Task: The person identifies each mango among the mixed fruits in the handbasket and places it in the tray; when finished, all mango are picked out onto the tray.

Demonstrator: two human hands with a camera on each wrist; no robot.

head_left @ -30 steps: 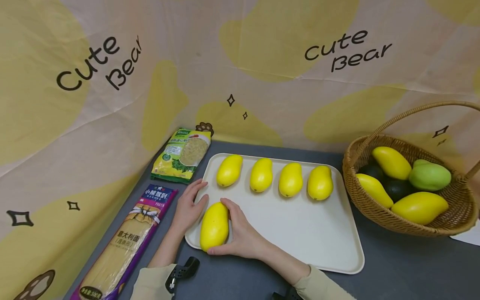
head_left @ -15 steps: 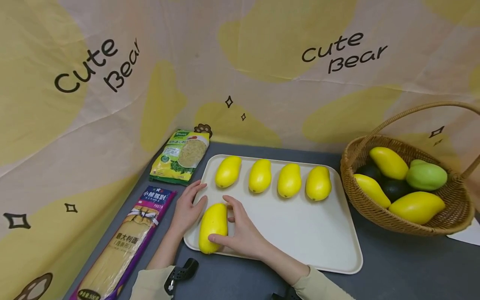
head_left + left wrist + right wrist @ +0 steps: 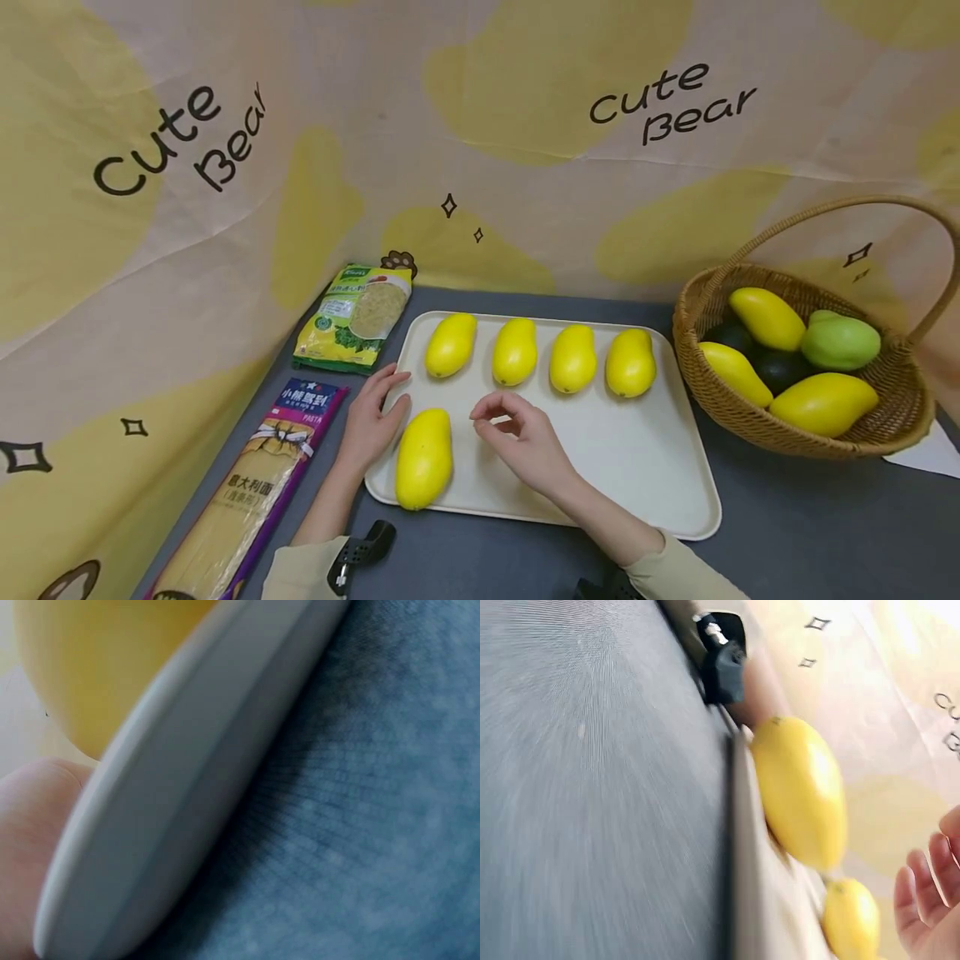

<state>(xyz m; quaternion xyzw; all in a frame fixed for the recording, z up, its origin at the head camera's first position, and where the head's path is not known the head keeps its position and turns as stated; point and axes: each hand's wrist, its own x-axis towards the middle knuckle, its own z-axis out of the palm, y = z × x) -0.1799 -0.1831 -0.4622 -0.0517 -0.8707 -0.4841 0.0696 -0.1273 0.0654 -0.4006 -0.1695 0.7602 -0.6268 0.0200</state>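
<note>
A yellow mango (image 3: pixel 424 458) lies at the near-left corner of the cream tray (image 3: pixel 600 467). My left hand (image 3: pixel 372 421) rests at the tray's left edge, its fingers and thumb spread around the side and beside the mango. In the left wrist view, the tray rim (image 3: pixel 165 765) crosses in front of the mango (image 3: pixel 90 675), with part of the hand (image 3: pixel 37 847) at left. My right hand (image 3: pixel 525 442) is over the tray, right of the mango, loosely curled and holding nothing. Another row of mangoes (image 3: pixel 514 351) lies along the tray's far side.
A wicker basket (image 3: pixel 802 442) at right holds mangoes, dark fruits and a green fruit (image 3: pixel 840 340). Left of the tray lie a yellow-green packet (image 3: pixel 356 317) and a long pasta bag (image 3: pixel 255 492). A printed cloth (image 3: pixel 525 167) hangs behind the grey table.
My right hand has let go of the near-left mango and moved right, away from it. My left hand stays at the tray's left edge. The head view has shifted slightly.
</note>
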